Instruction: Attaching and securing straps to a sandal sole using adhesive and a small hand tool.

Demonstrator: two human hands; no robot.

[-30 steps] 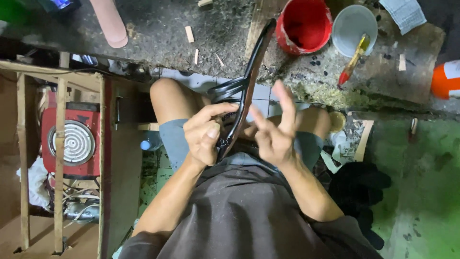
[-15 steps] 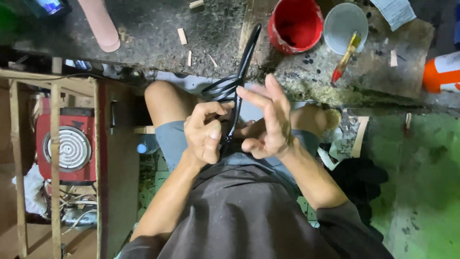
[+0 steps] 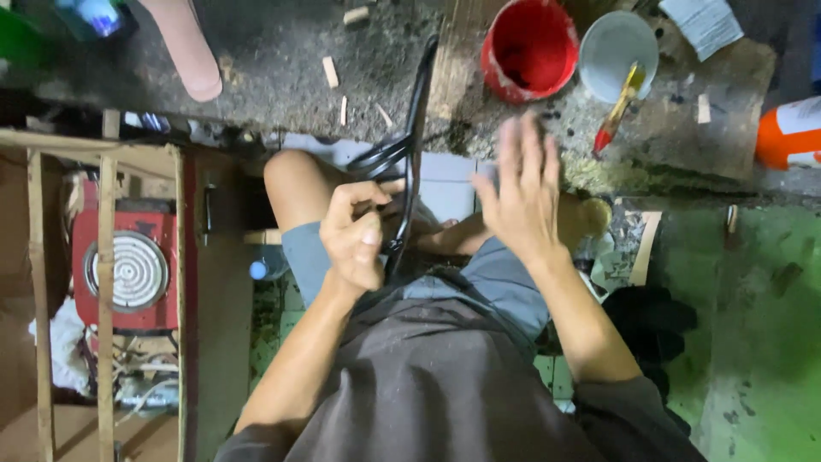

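A slim, glossy black curved strip (image 3: 416,128) runs from the rough, gritty table (image 3: 282,51) down into the person's lap. The left hand (image 3: 357,235) is curled tight around its lower part, beside looped black cords. The right hand (image 3: 520,192) hovers open, fingers spread, touching nothing. A red plastic bucket (image 3: 528,47) stands nearby.

Person in a dark shirt and blue-grey shorts, seen from above.
The shirt (image 3: 428,385) is dark grey-brown with short sleeves, speckled with pale dust; both forearms are bare. The shorts (image 3: 500,282) are blue-grey, and the knees are uncovered.
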